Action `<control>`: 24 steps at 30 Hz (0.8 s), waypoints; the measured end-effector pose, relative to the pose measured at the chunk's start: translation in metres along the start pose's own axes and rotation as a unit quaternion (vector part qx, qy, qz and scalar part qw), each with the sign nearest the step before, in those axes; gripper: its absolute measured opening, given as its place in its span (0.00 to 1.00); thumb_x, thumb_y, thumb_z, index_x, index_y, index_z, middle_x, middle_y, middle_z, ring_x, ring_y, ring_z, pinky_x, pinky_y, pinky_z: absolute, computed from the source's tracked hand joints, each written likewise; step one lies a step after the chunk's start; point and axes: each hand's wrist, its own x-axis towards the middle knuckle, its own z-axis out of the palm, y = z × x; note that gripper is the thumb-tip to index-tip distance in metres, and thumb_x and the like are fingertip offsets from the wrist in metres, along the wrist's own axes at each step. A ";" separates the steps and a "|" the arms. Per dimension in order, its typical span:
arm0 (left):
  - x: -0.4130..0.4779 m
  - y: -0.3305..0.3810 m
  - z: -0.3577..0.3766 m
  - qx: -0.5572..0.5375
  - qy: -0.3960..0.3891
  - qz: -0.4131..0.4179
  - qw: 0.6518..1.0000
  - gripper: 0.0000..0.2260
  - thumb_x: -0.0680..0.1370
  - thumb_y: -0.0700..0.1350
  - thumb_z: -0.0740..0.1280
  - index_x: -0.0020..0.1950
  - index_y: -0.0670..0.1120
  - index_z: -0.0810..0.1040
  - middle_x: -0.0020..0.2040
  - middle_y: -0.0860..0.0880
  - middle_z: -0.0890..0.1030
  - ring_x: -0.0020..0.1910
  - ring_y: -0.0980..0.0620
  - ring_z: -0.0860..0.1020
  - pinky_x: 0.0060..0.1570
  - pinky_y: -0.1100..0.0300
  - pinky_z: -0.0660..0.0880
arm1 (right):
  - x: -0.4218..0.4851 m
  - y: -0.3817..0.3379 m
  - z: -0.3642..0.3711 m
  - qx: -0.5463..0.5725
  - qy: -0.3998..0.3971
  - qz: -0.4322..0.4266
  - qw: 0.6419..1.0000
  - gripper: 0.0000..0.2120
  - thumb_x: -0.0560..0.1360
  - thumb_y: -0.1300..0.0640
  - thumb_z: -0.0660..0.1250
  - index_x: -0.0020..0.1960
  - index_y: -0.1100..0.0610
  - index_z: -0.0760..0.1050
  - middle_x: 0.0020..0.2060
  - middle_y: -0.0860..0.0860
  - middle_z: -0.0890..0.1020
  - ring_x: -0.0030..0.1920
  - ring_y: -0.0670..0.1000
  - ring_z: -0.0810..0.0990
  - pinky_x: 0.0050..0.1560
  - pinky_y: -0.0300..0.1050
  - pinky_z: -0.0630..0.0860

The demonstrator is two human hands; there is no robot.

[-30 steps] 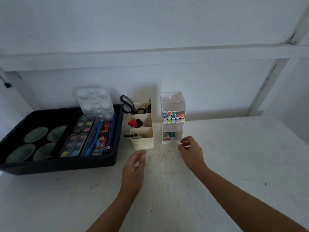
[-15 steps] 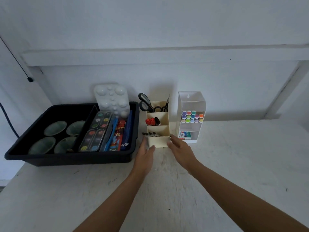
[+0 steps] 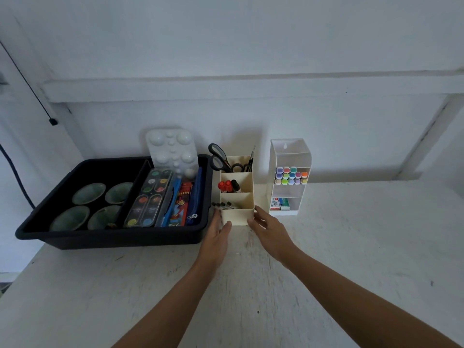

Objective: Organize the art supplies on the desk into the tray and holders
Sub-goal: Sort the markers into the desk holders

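Nearest, our left hand (image 3: 216, 233) and right hand (image 3: 270, 231) flank the cream holder (image 3: 237, 194) on the white tabletop (image 3: 351, 259), fingers (image 3: 261, 214) spread and loosely curved, touching its front lower corners; we cannot tell whether they grip it. Holder at 12 o'clock from the hands: dark pens front, red markers (image 3: 225, 186) middle, scissors (image 3: 218, 156) back. At 10 o'clock, black tray (image 3: 113, 238): four green bowls (image 3: 88, 193) left, watercolor set (image 3: 150, 197) and pencil packs right, white palette (image 3: 172, 149) leaning at the back. At 1 o'clock, clear holder (image 3: 288, 149): pastel markers (image 3: 291, 175) above, small boxes below.
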 end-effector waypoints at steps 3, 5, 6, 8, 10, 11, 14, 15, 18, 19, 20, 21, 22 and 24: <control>-0.003 -0.001 -0.002 0.024 -0.008 0.001 1.000 0.26 0.86 0.49 0.59 0.82 0.56 0.54 0.81 0.55 0.60 0.79 0.54 0.59 0.74 0.54 0.58 | -0.004 0.005 -0.007 -0.012 0.067 -0.031 0.997 0.19 0.82 0.49 0.62 0.72 0.52 0.71 0.67 0.50 0.77 0.65 0.50 0.76 0.66 0.45 0.72; -0.004 -0.003 -0.005 0.030 -0.014 0.007 0.999 0.25 0.86 0.50 0.58 0.82 0.56 0.54 0.80 0.57 0.60 0.76 0.58 0.58 0.70 0.59 0.57 | -0.006 0.012 -0.018 0.023 0.158 -0.040 0.986 0.08 0.82 0.54 0.63 0.60 0.52 0.75 0.56 0.50 0.82 0.55 0.50 0.81 0.53 0.38 0.77; -0.004 -0.003 -0.007 0.024 -0.017 0.008 1.000 0.25 0.86 0.49 0.58 0.82 0.56 0.55 0.79 0.57 0.61 0.74 0.61 0.58 0.69 0.60 0.57 | -0.007 0.016 -0.026 0.051 0.202 -0.025 0.978 0.05 0.82 0.55 0.64 0.57 0.52 0.74 0.52 0.51 0.82 0.51 0.50 0.81 0.48 0.37 0.78; -0.003 -0.005 -0.010 0.023 -0.018 0.012 0.999 0.23 0.86 0.48 0.57 0.82 0.55 0.57 0.78 0.58 0.62 0.73 0.62 0.59 0.71 0.60 0.58 | -0.004 0.024 -0.043 0.088 0.268 0.011 0.959 0.05 0.81 0.56 0.65 0.56 0.53 0.70 0.51 0.52 0.80 0.47 0.49 0.80 0.47 0.43 0.80; -0.002 -0.007 -0.010 0.057 -0.006 0.027 0.998 0.22 0.86 0.48 0.56 0.81 0.53 0.59 0.78 0.55 0.63 0.77 0.57 0.61 0.76 0.54 0.60 | 0.003 0.033 -0.058 0.082 0.293 0.027 0.952 0.14 0.80 0.53 0.67 0.63 0.53 0.68 0.56 0.52 0.77 0.55 0.52 0.78 0.55 0.49 0.78; 0.000 -0.009 -0.011 0.066 0.001 0.033 0.997 0.22 0.86 0.48 0.56 0.81 0.53 0.59 0.79 0.54 0.63 0.78 0.54 0.61 0.77 0.50 0.61 | 0.007 0.036 -0.064 0.081 0.286 0.032 0.954 0.20 0.79 0.52 0.69 0.67 0.52 0.66 0.61 0.52 0.75 0.61 0.53 0.75 0.60 0.51 0.76; 0.003 -0.009 -0.010 0.083 -0.011 0.024 0.996 0.23 0.86 0.50 0.56 0.82 0.55 0.57 0.78 0.57 0.62 0.78 0.54 0.61 0.77 0.50 0.60 | 0.019 0.038 -0.078 0.121 0.213 0.037 0.969 0.32 0.78 0.52 0.70 0.77 0.50 0.58 0.73 0.52 0.68 0.72 0.55 0.68 0.71 0.58 0.67; 0.004 -0.006 -0.010 0.077 -0.013 0.011 0.997 0.24 0.86 0.51 0.57 0.82 0.56 0.56 0.78 0.58 0.62 0.78 0.54 0.59 0.78 0.51 0.59 | 0.022 0.038 -0.081 0.125 0.182 0.038 0.975 0.34 0.78 0.51 0.70 0.78 0.48 0.56 0.75 0.52 0.66 0.74 0.56 0.66 0.72 0.59 0.66; 0.005 0.004 -0.004 0.011 0.007 -0.027 1.000 0.26 0.85 0.53 0.59 0.82 0.56 0.56 0.80 0.54 0.61 0.79 0.51 0.59 0.79 0.48 0.57 | 0.031 0.037 -0.084 0.131 0.111 0.020 0.985 0.33 0.79 0.51 0.69 0.78 0.42 0.55 0.75 0.49 0.67 0.74 0.55 0.66 0.72 0.62 0.66; 0.006 0.007 -0.002 0.016 0.010 -0.029 0.999 0.26 0.85 0.53 0.59 0.82 0.55 0.55 0.80 0.53 0.60 0.80 0.50 0.58 0.78 0.49 0.57 | 0.033 0.037 -0.084 0.144 0.093 0.011 0.985 0.31 0.80 0.52 0.68 0.77 0.41 0.57 0.74 0.47 0.68 0.73 0.54 0.67 0.71 0.62 0.67; 0.008 0.008 0.000 0.024 0.011 -0.029 0.999 0.26 0.85 0.53 0.58 0.82 0.55 0.54 0.81 0.52 0.59 0.80 0.49 0.58 0.77 0.49 0.57 | 0.035 0.036 -0.083 0.156 0.080 0.004 0.985 0.28 0.81 0.53 0.66 0.76 0.41 0.58 0.73 0.47 0.69 0.72 0.55 0.69 0.71 0.61 0.68; 0.009 0.008 0.002 0.030 0.014 -0.028 0.999 0.26 0.86 0.53 0.58 0.82 0.54 0.54 0.81 0.51 0.60 0.79 0.49 0.59 0.76 0.50 0.58 | 0.037 0.035 -0.083 0.163 0.076 0.001 0.984 0.26 0.82 0.53 0.64 0.76 0.41 0.59 0.73 0.48 0.70 0.72 0.55 0.70 0.70 0.61 0.69; 0.009 0.010 0.004 0.030 0.016 -0.025 0.999 0.26 0.86 0.54 0.57 0.82 0.53 0.55 0.81 0.51 0.60 0.79 0.49 0.60 0.74 0.51 0.59 | 0.038 0.034 -0.083 0.166 0.077 0.002 0.983 0.24 0.83 0.53 0.62 0.76 0.42 0.59 0.72 0.48 0.71 0.71 0.56 0.71 0.70 0.60 0.69; 0.011 0.008 0.006 0.017 0.029 -0.021 0.999 0.25 0.86 0.54 0.57 0.82 0.52 0.56 0.80 0.50 0.62 0.77 0.49 0.62 0.71 0.54 0.62 | 0.038 0.034 -0.083 0.161 0.082 0.004 0.984 0.23 0.84 0.54 0.59 0.77 0.44 0.58 0.73 0.50 0.71 0.72 0.57 0.70 0.70 0.58 0.68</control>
